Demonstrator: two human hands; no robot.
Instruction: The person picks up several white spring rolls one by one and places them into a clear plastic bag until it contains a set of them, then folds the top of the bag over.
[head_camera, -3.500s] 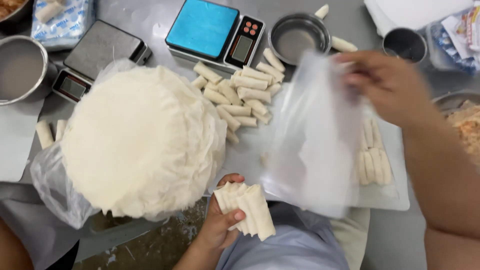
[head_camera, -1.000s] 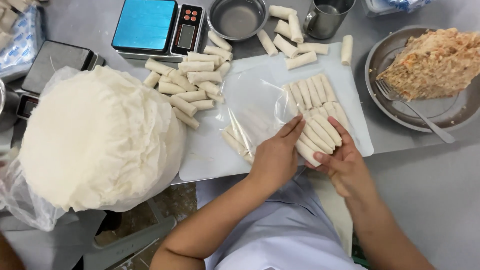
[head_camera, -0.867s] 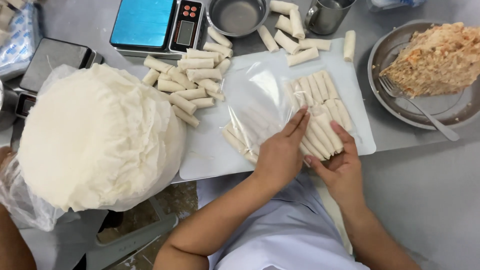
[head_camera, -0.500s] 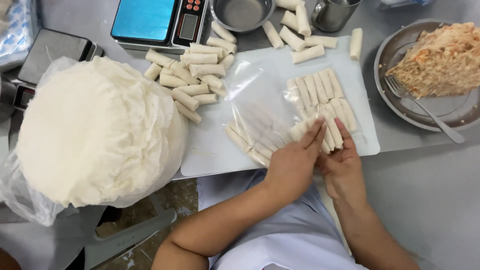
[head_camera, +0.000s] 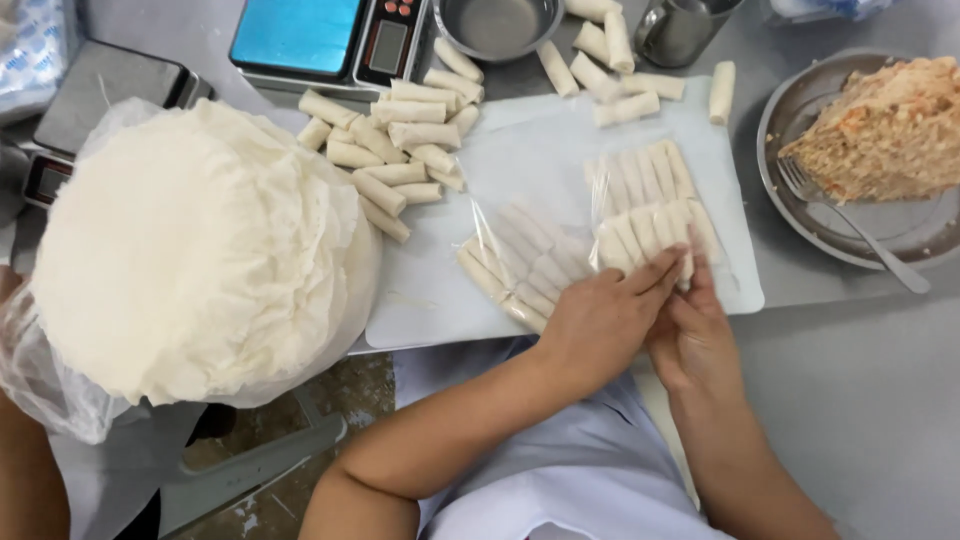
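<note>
A grey metal table (head_camera: 860, 400) holds a white board (head_camera: 430, 300). On the board's near edge, the left hand (head_camera: 600, 325) and right hand (head_camera: 690, 335) press flat, fingers together, on rolls in a clear bag (head_camera: 640, 215). The hands hide the bag's near end. More rolls (head_camera: 395, 150) lie at the board's far left corner.

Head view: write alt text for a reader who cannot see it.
Both hands, left hand and right hand, press on rows of spring rolls inside a clear plastic bag on a white cutting board. Loose spring rolls, a stack of round wrappers and a digital scale lie nearby.
</note>
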